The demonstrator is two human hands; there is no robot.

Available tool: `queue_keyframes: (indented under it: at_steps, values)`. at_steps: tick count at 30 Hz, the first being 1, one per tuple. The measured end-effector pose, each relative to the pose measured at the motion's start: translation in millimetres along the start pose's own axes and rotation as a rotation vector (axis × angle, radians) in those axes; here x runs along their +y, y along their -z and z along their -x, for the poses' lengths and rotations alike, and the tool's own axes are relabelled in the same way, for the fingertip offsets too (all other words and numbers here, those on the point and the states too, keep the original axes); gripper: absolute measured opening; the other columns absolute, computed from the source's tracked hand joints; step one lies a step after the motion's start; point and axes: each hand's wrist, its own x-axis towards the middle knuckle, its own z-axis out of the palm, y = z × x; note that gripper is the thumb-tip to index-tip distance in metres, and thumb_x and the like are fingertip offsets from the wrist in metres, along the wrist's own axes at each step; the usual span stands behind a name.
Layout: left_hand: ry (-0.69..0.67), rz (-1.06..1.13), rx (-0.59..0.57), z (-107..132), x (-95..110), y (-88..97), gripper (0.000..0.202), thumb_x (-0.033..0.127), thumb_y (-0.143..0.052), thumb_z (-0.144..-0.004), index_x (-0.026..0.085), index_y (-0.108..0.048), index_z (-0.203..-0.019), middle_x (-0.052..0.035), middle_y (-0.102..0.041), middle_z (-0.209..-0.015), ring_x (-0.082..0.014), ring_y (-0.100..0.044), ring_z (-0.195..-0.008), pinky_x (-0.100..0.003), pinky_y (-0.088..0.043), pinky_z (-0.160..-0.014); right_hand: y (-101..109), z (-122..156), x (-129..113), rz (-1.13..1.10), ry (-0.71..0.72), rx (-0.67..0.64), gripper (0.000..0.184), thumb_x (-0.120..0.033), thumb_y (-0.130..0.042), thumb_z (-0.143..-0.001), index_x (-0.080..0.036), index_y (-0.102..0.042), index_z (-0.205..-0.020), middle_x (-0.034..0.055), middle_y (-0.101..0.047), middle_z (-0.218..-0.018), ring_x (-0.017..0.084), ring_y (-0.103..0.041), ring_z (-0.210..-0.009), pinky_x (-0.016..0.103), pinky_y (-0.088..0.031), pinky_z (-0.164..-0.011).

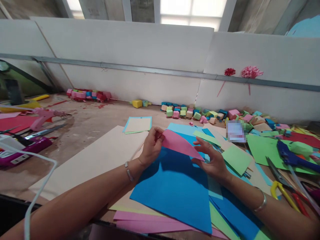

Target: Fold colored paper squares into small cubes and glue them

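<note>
Over a large blue sheet [175, 186], a small piece of pink paper [178, 142] is held up, its surface slightly curved. My left hand [153, 145] pinches its left end between thumb and fingers. At the other end, my right hand [211, 158] has its fingers apart around the pointed corner, with the thumb close under the edge; whether it touches firmly is hard to tell. Just behind my left hand lies a small stack of square cream and blue paper [138, 125]. A light green paper piece [237, 158] is beside my right hand.
Yellow-handled scissors [280, 186] and a blue glue gun [291, 155] lie at right. A pink glue gun [46, 116] and purple power strip [27, 150] are at left, with a white cable [42, 186] crossing. Folded paper blocks [182, 111] line the white back panel [130, 43].
</note>
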Motion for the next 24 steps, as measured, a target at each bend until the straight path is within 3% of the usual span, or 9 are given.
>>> queue_keyframes:
  at_steps: [1,3,5,6,10,13,16,20,24]
  values:
    - [-0.005,0.039,-0.005,0.2,1.7,-0.1,0.011,0.017,-0.048,-0.085,0.021,-0.049,-0.095,-0.0023,-0.055,-0.089,-0.0143,-0.056,-0.08,-0.027,-0.047,-0.071,0.5,-0.8,1.0,-0.018,0.001,0.008,0.069,-0.029,-0.07,-0.083,-0.029,-0.04,-0.144,0.0061,-0.072,-0.107,0.025,-0.06,-0.113,0.047,-0.047,-0.099]
    - [-0.047,0.099,-0.051,0.3,6.2,0.6,0.01,0.016,-0.05,-0.083,0.02,-0.054,-0.092,-0.0037,-0.057,-0.092,-0.0168,-0.058,-0.088,-0.03,-0.047,-0.079,1.7,-3.4,3.7,-0.008,0.053,-0.018,0.054,-0.029,-0.069,-0.085,-0.03,-0.051,-0.136,0.0046,-0.073,-0.108,0.025,-0.059,-0.116,0.047,-0.046,-0.1]
    - [-0.102,0.143,-0.094,0.0,10.8,2.0,0.007,0.017,-0.055,-0.082,0.019,-0.057,-0.075,-0.0046,-0.057,-0.088,-0.0199,-0.057,-0.095,-0.035,-0.046,-0.089,2.3,-6.3,5.7,0.09,0.166,-0.081,0.032,-0.029,-0.067,-0.086,-0.03,-0.065,-0.118,0.0042,-0.071,-0.114,0.025,-0.056,-0.12,0.046,-0.046,-0.099]
    - [-0.116,0.16,-0.096,-0.2,12.7,2.5,0.014,0.019,-0.058,-0.081,0.019,-0.056,-0.067,-0.0047,-0.056,-0.085,-0.021,-0.057,-0.095,-0.037,-0.045,-0.092,2.3,-7.3,5.5,0.164,0.234,-0.105,0.025,-0.029,-0.066,-0.087,-0.03,-0.068,-0.112,0.0037,-0.07,-0.117,0.025,-0.055,-0.122,0.045,-0.045,-0.099]
    - [-0.086,0.24,-0.062,-0.8,14.9,2.9,0.022,0.025,-0.063,-0.079,0.018,-0.054,-0.06,-0.0055,-0.056,-0.083,-0.0232,-0.058,-0.094,-0.042,-0.045,-0.095,0.2,-7.1,-4.6,0.493,0.471,-0.068,0.023,-0.022,-0.065,-0.088,-0.033,-0.069,-0.108,-0.0014,-0.067,-0.125,0.022,-0.054,-0.123,0.041,-0.04,-0.099]
    - [-0.114,0.153,-0.091,-0.5,10.1,3.0,0.021,0.023,-0.064,-0.078,0.018,-0.056,-0.059,-0.0062,-0.058,-0.087,-0.0231,-0.058,-0.096,-0.042,-0.046,-0.093,-0.7,-4.5,-10.5,0.615,0.582,-0.044,0.018,-0.018,-0.067,-0.087,-0.029,-0.069,-0.101,-0.0034,-0.069,-0.122,0.019,-0.058,-0.117,0.037,-0.038,-0.097]
    - [-0.132,-0.115,-0.165,-2.3,-0.6,5.8,0.017,0.013,-0.061,-0.075,0.018,-0.059,-0.058,-0.006,-0.059,-0.091,-0.0215,-0.059,-0.094,-0.039,-0.048,-0.088,-0.2,-4.0,-3.3,0.63,0.532,-0.07,0.012,-0.014,-0.061,-0.09,-0.023,-0.068,-0.093,-0.0017,-0.073,-0.111,0.018,-0.063,-0.106,0.036,-0.039,-0.091]
    - [-0.121,-0.422,-0.414,-9.7,-13.4,13.5,0.021,0.002,-0.055,-0.067,0.018,-0.066,-0.059,-0.006,-0.064,-0.092,-0.0223,-0.06,-0.091,-0.04,-0.048,-0.085,2.8,-6.9,13.2,0.558,0.323,-0.216,0.016,-0.01,-0.056,-0.09,-0.02,-0.066,-0.083,0.0006,-0.075,-0.099,0.019,-0.065,-0.098,0.036,-0.039,-0.085]
    - [-0.278,-0.506,-0.641,-14.7,-6.3,20.2,0.035,0.0,-0.055,-0.066,0.022,-0.073,-0.086,-0.007,-0.064,-0.112,-0.0275,-0.055,-0.111,-0.045,-0.043,-0.097,6.2,-8.5,16.7,0.523,0.225,-0.288,0.015,-0.009,-0.054,-0.084,-0.019,-0.065,-0.086,0.0037,-0.074,-0.101,0.023,-0.064,-0.102,0.039,-0.038,-0.088]
